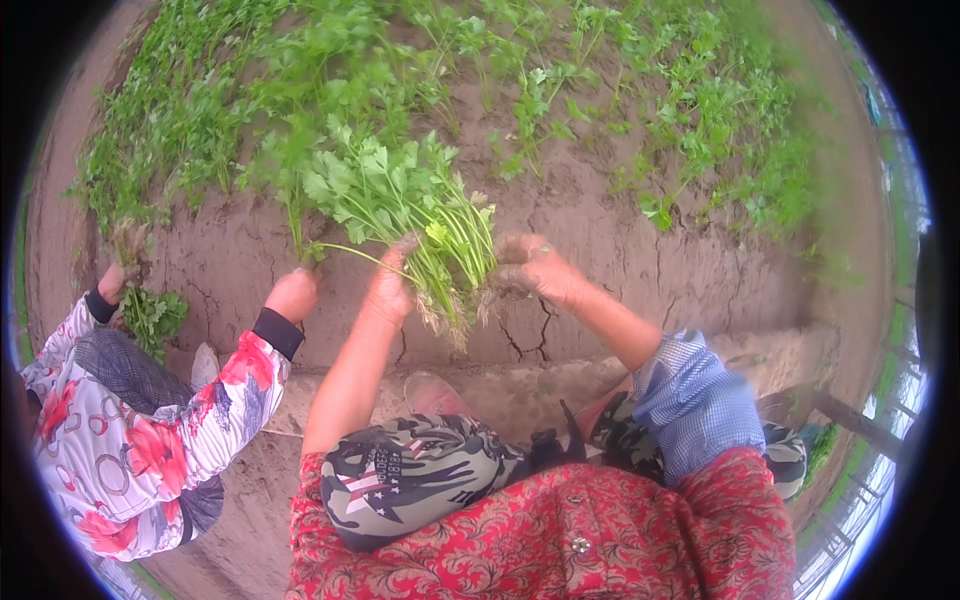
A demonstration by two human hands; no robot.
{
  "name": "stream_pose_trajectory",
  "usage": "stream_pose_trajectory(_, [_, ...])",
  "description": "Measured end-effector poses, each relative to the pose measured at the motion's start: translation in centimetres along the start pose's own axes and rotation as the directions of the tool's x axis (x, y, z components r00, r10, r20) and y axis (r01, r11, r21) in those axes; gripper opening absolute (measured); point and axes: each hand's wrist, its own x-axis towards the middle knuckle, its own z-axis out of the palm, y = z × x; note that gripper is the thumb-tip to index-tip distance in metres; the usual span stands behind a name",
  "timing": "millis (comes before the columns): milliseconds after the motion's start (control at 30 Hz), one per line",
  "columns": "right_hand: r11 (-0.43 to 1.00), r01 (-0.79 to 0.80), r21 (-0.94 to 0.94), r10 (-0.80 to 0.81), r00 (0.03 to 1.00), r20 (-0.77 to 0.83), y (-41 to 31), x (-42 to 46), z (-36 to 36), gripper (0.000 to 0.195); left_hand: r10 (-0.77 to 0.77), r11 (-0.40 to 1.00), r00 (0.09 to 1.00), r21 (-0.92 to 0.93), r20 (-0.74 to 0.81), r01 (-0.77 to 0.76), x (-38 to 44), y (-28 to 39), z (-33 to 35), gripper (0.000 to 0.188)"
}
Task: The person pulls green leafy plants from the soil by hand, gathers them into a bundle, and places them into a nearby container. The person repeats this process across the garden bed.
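Note:
A bunch of leafy green seedlings, celery-like, with pale roots (420, 217), is held above bare soil in front of me. My left hand (394, 281) is closed round the left side of its stems, the thumb near the stalks. One long stem sticks out leftward from the bunch. My right hand (536, 266), soiled at the fingers, is at the right edge of the bunch beside the lower stems and roots; its fingertips are partly hidden, and whether they grip any stem is unclear. The roots hang down between my two hands.
Rows of the same green plants (337, 67) grow in cracked soil (600, 225) ahead. At left, a co-worker in a flowered sleeve (240, 382) has one hand (294, 295) at a plant base. A leafy bunch (154, 315) lies near them. A raised earth edge (517, 382) runs before my knees.

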Motion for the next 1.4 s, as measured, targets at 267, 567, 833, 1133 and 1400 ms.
stream_pose_trajectory(267, [0.949, 0.128, -0.289, -0.198, 0.953, -0.227, 1.4, 0.5, 1.8, 0.018, 0.164, 0.910, 0.974, 0.357, 0.153, -0.210, -0.8, -2.6, 2.2, 0.042])
stream_pose_trajectory(567, [0.982, 0.066, -0.175, -0.098, 0.979, -0.179, -2.5, -2.5, 2.1, 0.024, 0.303, 0.787, 0.942, 0.521, 0.141, -0.331, -3.5, -1.9, 3.7, 0.048])
stream_pose_trajectory(833, [0.995, 0.095, 0.015, -0.095, 0.994, 0.048, -7.1, -6.1, 0.7, 0.035, 0.159, 0.933, 0.961, 0.283, 0.227, -0.222, -7.6, 0.6, 5.2, 0.053])
stream_pose_trajectory(1133, [0.967, 0.239, -0.085, -0.242, 0.970, -0.026, -5.1, -5.6, 3.9, 0.031, 0.092, 0.900, 0.960, 0.391, 0.264, -0.194, -8.4, -0.2, 4.3, 0.055])
stream_pose_trajectory(1400, [0.931, 0.296, -0.215, -0.309, 0.950, -0.033, -6.6, -8.0, 4.7, 0.026, 0.172, 0.815, 0.925, 0.479, 0.339, -0.327, -9.3, 0.1, 4.9, 0.059])
